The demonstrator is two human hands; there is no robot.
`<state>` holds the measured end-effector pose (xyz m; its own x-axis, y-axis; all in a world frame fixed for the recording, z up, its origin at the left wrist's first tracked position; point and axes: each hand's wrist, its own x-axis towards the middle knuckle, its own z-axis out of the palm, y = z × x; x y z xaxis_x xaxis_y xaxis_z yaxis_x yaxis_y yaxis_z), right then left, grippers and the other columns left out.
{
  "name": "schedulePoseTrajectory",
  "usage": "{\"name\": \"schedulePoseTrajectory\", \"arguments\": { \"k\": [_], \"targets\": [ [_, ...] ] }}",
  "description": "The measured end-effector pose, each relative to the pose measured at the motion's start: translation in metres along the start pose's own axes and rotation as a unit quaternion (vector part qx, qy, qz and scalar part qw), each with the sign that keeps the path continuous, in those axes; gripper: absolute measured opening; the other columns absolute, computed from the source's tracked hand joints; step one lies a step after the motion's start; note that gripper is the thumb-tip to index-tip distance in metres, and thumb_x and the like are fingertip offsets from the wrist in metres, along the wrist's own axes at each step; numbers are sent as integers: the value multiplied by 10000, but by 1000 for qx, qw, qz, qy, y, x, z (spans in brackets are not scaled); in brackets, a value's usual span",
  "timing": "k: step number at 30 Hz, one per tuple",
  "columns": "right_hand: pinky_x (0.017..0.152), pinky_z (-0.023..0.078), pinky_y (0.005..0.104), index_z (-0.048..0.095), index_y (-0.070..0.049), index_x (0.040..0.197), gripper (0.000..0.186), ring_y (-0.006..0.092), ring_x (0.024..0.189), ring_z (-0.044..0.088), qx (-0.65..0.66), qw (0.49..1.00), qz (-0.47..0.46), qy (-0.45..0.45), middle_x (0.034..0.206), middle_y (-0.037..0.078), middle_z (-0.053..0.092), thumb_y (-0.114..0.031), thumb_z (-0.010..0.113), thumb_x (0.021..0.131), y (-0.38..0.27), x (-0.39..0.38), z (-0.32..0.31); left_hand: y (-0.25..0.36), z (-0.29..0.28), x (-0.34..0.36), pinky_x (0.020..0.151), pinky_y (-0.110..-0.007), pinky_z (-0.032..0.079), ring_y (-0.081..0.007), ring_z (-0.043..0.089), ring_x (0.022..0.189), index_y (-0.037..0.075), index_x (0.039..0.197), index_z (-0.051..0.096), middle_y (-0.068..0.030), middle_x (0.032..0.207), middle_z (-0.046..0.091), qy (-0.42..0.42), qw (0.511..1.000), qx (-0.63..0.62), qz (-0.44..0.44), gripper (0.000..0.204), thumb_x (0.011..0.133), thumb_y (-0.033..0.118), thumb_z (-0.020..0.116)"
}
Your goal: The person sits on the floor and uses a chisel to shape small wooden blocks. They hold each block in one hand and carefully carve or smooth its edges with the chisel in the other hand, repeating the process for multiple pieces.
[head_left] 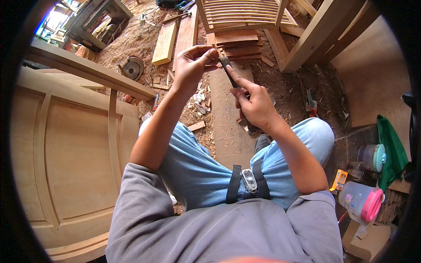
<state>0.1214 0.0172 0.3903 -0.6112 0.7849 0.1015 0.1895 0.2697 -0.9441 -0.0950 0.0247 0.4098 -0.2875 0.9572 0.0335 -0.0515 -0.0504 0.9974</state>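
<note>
My left hand (193,65) pinches a small, pale piece of wood (215,47) between thumb and fingertips, above a long wooden board (226,136). Wrapped around a flat, dark tool, like a chisel or file (224,62), is my right hand (254,103), its index finger stretched along the tool. The tool's far end meets or nearly meets the pale piece; exact contact cannot be made out. Behind both hands lies a stack of thin reddish-brown boards (239,37). Wood shavings are scattered over the long board between my knees.
A panelled wooden door (79,158) stands at the left, below a beam (96,72). A circular saw (133,68) lies on shavings beside a thick plank (165,44). A slatted frame (241,15) and posts (324,39) stand ahead. Plastic containers (356,199) sit at right.
</note>
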Motion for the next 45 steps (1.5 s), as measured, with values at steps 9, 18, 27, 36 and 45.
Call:
{"name": "schedulePoseTrajectory", "arguments": {
  "k": [9, 18, 27, 36, 45],
  "targets": [
    [670, 523, 449, 472, -242, 1551, 594, 377, 684, 711, 45, 994, 100, -21, 873, 294, 693, -111, 602, 986, 0, 3, 6, -2, 0, -1, 793, -327, 612, -170, 723, 886, -15, 1161, 712, -93, 1021, 751, -4, 1000, -16, 2, 289, 962, 190, 755],
    [705, 529, 472, 449, -256, 1559, 601, 449, 774, 698, 75, 995, 64, -26, 834, 269, 691, -117, 596, 993, 0, 2, 4, -3, 0, 0, 789, -327, 614, -167, 728, 897, -13, 1161, 712, -97, 1029, 754, 0, 1000, -24, -7, 279, 967, 184, 748],
    [687, 548, 439, 454, -241, 1559, 584, 356, 728, 733, -36, 999, -16, 31, 797, 248, 702, -113, 585, 1005, -8, 3, 5, -2, 0, 1, 771, -330, 619, -170, 735, 914, -23, 1163, 710, -102, 1030, 754, 1, 1000, -23, 12, 271, 970, 165, 739],
    [752, 535, 471, 472, -223, 1546, 568, 456, 930, 694, -102, 993, -27, 55, 980, 330, 677, -120, 593, 1001, -4, 5, 6, -2, -1, 1, 780, -330, 627, -179, 738, 924, -24, 1168, 710, -104, 1037, 755, -1, 1000, 5, 10, 281, 966, 168, 745],
    [631, 522, 379, 451, -190, 1566, 539, 219, 695, 691, -91, 993, -59, 52, 748, 130, 666, -121, 554, 1042, 5, 4, 7, -1, 3, -1, 736, -300, 642, -168, 753, 850, -22, 1132, 721, -116, 998, 768, 10, 1000, 1, 11, 225, 978, 141, 729]
  ]
}}
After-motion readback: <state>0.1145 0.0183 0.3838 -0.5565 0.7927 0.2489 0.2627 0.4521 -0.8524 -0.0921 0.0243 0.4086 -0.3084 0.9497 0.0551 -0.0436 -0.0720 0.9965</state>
